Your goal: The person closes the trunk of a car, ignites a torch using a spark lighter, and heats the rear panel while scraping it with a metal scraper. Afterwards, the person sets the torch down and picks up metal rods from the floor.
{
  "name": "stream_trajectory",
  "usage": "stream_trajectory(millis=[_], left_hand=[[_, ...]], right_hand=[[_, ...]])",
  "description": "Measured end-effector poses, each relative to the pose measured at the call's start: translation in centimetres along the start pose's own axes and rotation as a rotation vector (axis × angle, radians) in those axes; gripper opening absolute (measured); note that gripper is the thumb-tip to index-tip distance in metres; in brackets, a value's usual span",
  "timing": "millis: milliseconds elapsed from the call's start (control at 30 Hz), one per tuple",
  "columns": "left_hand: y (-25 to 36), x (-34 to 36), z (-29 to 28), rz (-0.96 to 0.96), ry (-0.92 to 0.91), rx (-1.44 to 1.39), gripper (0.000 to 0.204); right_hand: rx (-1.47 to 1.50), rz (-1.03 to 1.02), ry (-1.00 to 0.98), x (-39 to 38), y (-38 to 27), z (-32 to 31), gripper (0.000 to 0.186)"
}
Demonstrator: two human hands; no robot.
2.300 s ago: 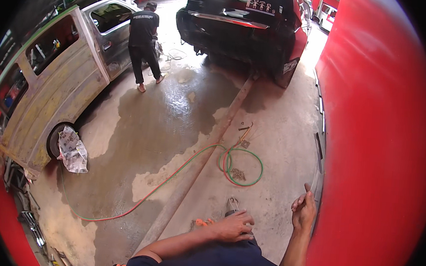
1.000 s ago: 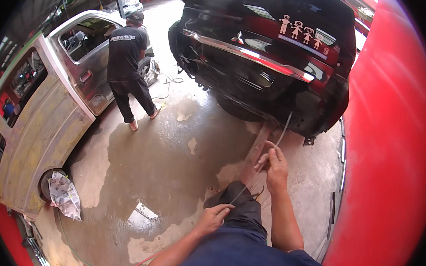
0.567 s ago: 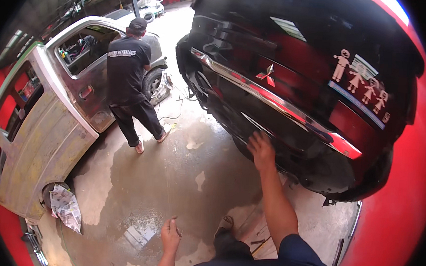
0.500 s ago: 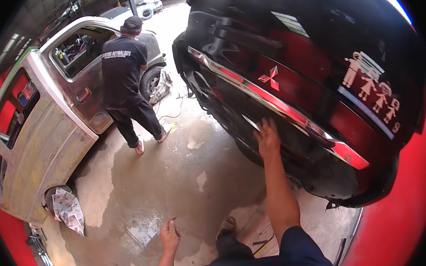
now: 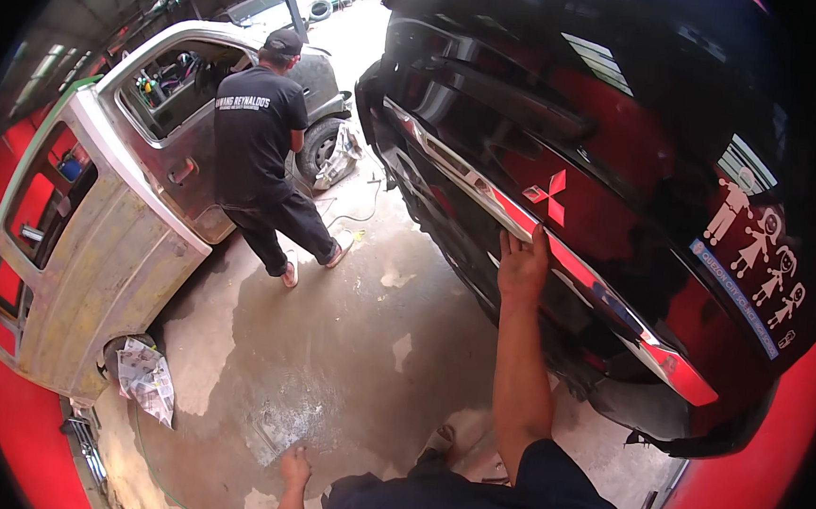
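Observation:
My right hand (image 5: 523,270) is raised to the back of a black car (image 5: 491,147). Its fingers are bent against the lower edge of the long chrome trim strip (image 5: 577,271) on the tailgate, just below the red-reflecting emblem (image 5: 549,194). Part of the fingertips is hidden at the strip, and one digit lies over its face. Low in the picture, my left hand (image 5: 295,471) hangs near my body with its fingers curled closed. Whatever it holds, if anything, is hidden.
At left stands a stripped van (image 5: 107,290) in bare metal and filler. A person (image 5: 263,140) in dark clothes works beside its front door. Newspaper (image 5: 146,380) covers a wheel. The concrete floor (image 5: 347,316) is wet in patches. A red wall (image 5: 743,476) rises at right.
My right hand has gone up from below the trim strip to its lower edge. My left hand has dropped lower, and the small dark thing at its fingers no longer shows. The view has shifted.

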State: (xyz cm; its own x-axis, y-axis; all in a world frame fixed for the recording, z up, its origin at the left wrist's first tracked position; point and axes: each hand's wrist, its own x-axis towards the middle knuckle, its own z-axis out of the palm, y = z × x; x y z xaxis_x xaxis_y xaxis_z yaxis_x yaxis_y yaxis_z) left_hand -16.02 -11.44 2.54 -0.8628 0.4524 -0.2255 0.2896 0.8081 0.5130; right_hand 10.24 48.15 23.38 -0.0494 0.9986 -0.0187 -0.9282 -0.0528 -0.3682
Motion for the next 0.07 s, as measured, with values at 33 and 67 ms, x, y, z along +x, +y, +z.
stream_trajectory(millis=[33, 67], left_hand=[[-5.19, 0.80, -0.14, 0.086, 0.144, 0.205, 0.029], [-4.72, 1.53, 0.77, 0.101, 0.138, 0.196, 0.029]], right_hand=[[0.012, 0.002, 0.008, -0.06, 0.44, 0.49, 0.040], [0.007, -0.016, 0.003, 0.28, -0.03, 0.14, 0.040]])
